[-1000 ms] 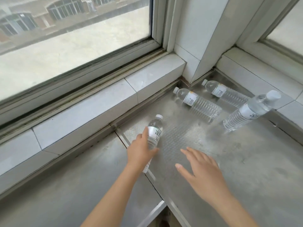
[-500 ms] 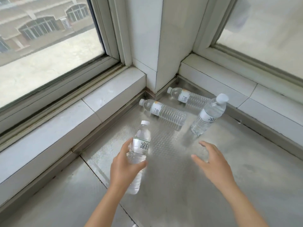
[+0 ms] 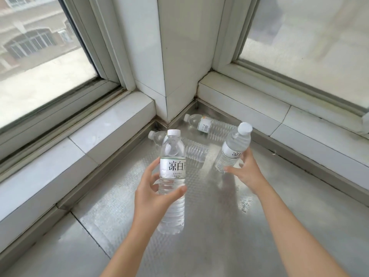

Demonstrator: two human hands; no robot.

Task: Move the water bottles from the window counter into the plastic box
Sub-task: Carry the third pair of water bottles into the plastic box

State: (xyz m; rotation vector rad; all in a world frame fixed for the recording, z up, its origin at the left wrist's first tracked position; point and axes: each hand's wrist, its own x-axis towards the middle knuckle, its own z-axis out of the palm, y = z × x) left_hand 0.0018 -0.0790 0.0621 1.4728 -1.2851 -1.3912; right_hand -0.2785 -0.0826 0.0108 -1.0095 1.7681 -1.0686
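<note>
Left hand: the left hand [image 3: 154, 193] gripped a bottle [image 3: 172, 176] round its middle, thumb across the front, fingers curled behind; half a second before the bottle was low over the counter, now it was raised upright.
Right hand: the right hand [image 3: 246, 172], earlier spread and apart from any bottle, had reached the tilted bottle [image 3: 233, 148]; its fingers curved about the lower body, touching, the grasp not yet plainly closed.
Meaning: one bottle was secured, a second was probably about to be; neither was in the box, which was out of view.
Counter: a metal counter [image 3: 229, 226], with embossed dots, dull and smudged.
Remaining bottles: two lay on their sides, one [image 3: 194, 150] behind the lifted bottle, another [image 3: 207, 122] in the corner.
Room: tiled sills [image 3: 111, 124], a white corner pillar [image 3: 175, 56], and windows on both sides.
</note>
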